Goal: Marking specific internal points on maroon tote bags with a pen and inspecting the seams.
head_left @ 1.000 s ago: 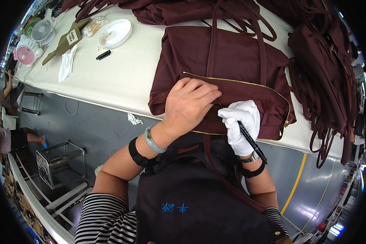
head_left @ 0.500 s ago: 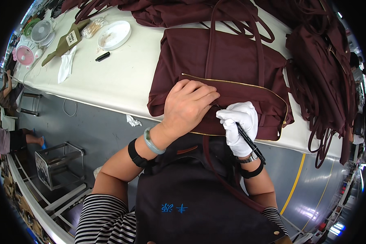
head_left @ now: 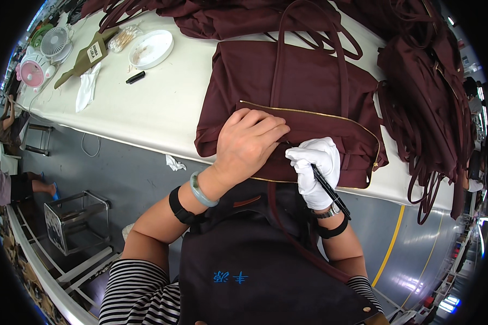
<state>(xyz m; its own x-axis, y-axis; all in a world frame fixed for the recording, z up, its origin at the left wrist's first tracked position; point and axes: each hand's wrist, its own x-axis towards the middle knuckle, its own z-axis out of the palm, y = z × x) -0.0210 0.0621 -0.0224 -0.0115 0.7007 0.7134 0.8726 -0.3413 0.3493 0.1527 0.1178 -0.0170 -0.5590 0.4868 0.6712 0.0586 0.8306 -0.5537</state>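
A maroon bag (head_left: 309, 76) with long handles lies at the table's front edge, its curved gold zip (head_left: 341, 117) open. My bare left hand (head_left: 246, 141) has its fingers curled over the bag's opening, gripping the fabric. Just right of it, my right hand (head_left: 312, 173), in a white glove, holds black pens (head_left: 328, 189), their barrels pointing toward me. Its fingertips are at the opening beside my left fingers; whatever lies between them is too small to make out. A dark apron (head_left: 260, 254) hangs below my forearms.
More maroon bags (head_left: 417, 103) pile at right and back. The white table (head_left: 119, 103) holds a white dish (head_left: 151, 50), small fans (head_left: 54, 43), a black cap (head_left: 135, 77), cloth (head_left: 87, 86) and an olive item (head_left: 81, 65). A metal stool (head_left: 76, 219) and another person's leg (head_left: 40, 189) are at left.
Both hands and the bag sit slightly farther left in the picture, along with a small shift of the whole view. The grips look unchanged.
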